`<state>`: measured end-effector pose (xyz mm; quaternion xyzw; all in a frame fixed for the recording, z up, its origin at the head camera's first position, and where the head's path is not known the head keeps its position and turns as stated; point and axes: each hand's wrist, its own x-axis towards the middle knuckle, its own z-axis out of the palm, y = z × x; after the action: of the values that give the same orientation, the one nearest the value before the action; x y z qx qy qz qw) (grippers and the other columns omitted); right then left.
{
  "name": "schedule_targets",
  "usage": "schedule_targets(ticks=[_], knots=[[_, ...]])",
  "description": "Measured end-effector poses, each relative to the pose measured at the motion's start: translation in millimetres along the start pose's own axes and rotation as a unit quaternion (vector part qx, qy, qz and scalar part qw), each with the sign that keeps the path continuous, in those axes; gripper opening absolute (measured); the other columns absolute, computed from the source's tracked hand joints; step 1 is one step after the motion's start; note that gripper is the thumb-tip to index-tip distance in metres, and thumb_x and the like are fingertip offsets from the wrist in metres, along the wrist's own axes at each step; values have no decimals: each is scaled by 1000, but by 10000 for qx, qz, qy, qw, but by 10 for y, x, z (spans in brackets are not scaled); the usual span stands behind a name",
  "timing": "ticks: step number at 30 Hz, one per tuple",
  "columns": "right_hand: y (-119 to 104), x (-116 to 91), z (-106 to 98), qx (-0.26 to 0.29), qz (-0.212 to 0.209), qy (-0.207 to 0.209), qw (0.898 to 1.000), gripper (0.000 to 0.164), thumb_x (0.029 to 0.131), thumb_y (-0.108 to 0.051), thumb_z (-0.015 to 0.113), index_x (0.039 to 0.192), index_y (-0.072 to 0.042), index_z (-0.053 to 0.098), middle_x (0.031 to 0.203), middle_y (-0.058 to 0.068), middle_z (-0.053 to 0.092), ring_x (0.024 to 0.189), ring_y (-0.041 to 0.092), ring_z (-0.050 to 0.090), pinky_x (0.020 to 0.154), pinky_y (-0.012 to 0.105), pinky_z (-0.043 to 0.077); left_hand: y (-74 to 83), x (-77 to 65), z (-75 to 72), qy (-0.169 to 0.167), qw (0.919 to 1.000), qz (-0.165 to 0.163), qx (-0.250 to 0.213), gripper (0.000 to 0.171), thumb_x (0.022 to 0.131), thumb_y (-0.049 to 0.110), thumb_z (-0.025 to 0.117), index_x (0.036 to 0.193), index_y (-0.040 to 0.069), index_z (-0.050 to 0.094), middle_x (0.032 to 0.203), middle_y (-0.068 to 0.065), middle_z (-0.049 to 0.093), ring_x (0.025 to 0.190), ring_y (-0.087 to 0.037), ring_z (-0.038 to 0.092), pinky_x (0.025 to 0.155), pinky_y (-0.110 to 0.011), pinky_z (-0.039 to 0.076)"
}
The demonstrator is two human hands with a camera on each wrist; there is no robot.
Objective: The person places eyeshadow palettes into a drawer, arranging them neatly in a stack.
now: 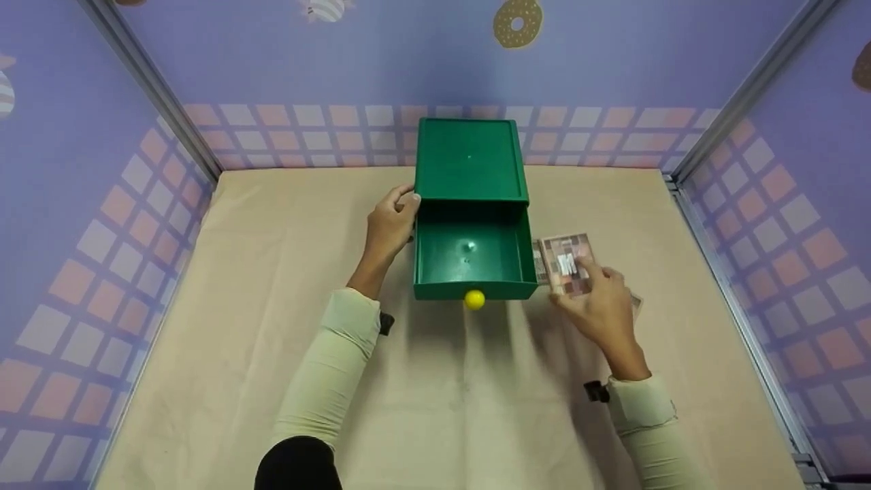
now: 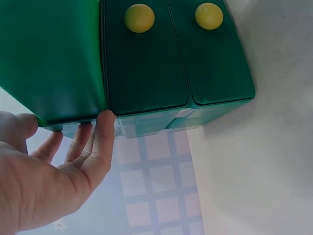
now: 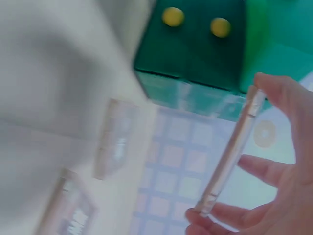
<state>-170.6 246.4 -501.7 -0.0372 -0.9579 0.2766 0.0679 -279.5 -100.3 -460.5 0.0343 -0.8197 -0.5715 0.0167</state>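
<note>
A green drawer cabinet [image 1: 469,160] with yellow round knobs stands near the back wall. Its top drawer [image 1: 469,289] is pulled out, and the inside that shows holds nothing. My left hand [image 1: 392,224] rests against the cabinet's left side, its fingertips touching the wall in the left wrist view. To the right of the drawer, my right hand [image 1: 602,303] grips a thin flat case [image 1: 561,255] with a pink-and-brown checkered face. The right wrist view shows this case [image 3: 230,147] edge-on, pinched between thumb and fingers above the table.
Two more flat cases lie on the table: one [image 1: 539,262] beside the cabinet, partly covered, another [image 1: 638,304] mostly behind my right hand. Two lower drawers [image 2: 146,68] are closed. Purple checked walls [image 1: 272,136] enclose the cloth-covered table [image 1: 292,224].
</note>
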Motion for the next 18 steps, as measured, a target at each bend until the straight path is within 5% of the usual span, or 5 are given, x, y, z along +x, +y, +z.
schedule_targets(ticks=[4,8,18], knots=[[-97,108,-146,559,-321,349,9973,80,81,-37,84,149,-12,51,146,35,45,129,55,47,101,73,40,-2,-2,2,-16,10000,0,5,45,105,44,48,146,28,55,119,-7,72,86,-25,67,74,-39,59],[-230,212,-288,943,-924,260,9909,79,82,-32,85,150,-15,50,151,29,41,137,51,40,109,73,32,3,-2,-8,-48,10000,13,26,46,105,45,47,147,28,54,118,-6,72,86,-30,66,67,-30,55],[-633,473,-378,662,-2313,-1123,9641,74,73,-31,90,139,-17,59,155,18,43,135,43,43,108,68,39,14,-7,-5,-52,10000,-60,18,45,105,44,49,147,29,55,115,-6,72,79,-17,62,69,-32,56]])
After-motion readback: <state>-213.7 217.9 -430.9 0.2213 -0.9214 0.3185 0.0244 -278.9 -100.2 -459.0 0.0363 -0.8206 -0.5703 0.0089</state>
